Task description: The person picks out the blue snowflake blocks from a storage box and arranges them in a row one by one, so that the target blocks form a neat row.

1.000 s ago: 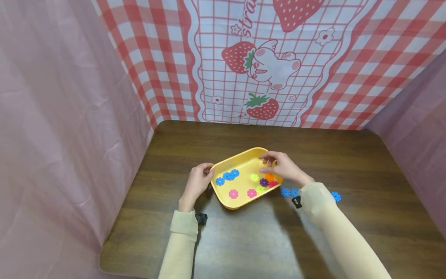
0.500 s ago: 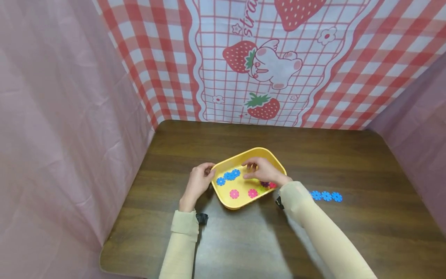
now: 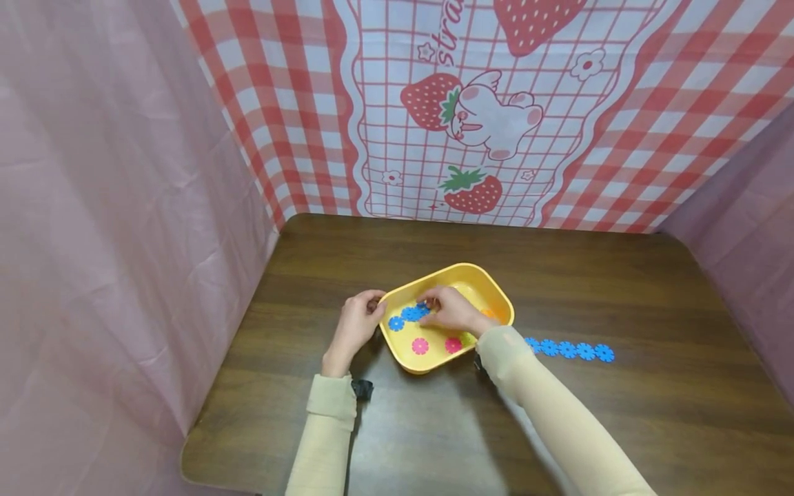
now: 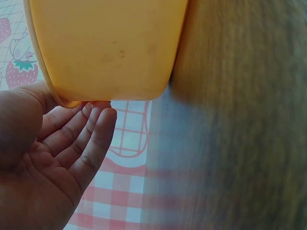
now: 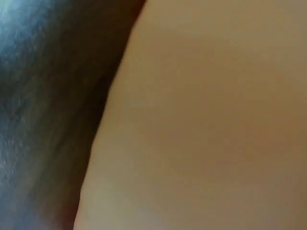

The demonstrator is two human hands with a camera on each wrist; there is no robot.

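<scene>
My left hand [image 3: 350, 327] holds the left end of a yellow plastic basin [image 3: 480, 281] by its rim. In the left wrist view the thumb lies over the rim while the fingers [image 4: 98, 139] reach beneath it. Inside the basin are flower-shaped plastic discs: blue ones [image 3: 409, 314] in a cluster at the left, pink ones [image 3: 420, 346] near the front and a partly covered orange one [image 3: 490, 315]. My right hand [image 3: 451, 310] reaches into the basin, thumb and fingers apart on either side of a blue disc at the cluster's right end. Its forearm crosses the basin's right side.
A row of several blue discs [image 3: 567, 349] lies on the wooden table [image 3: 428, 427] right of the basin, its left end by my right sleeve [image 3: 533, 379]. A strawberry-print cloth [image 3: 471, 193] hangs behind the table. The right wrist view is mostly a blurred tan-yellow surface.
My right hand has moved left across the basin, from its right end to the blue discs. More of the blue row on the table shows now. My left hand stays on the rim.
</scene>
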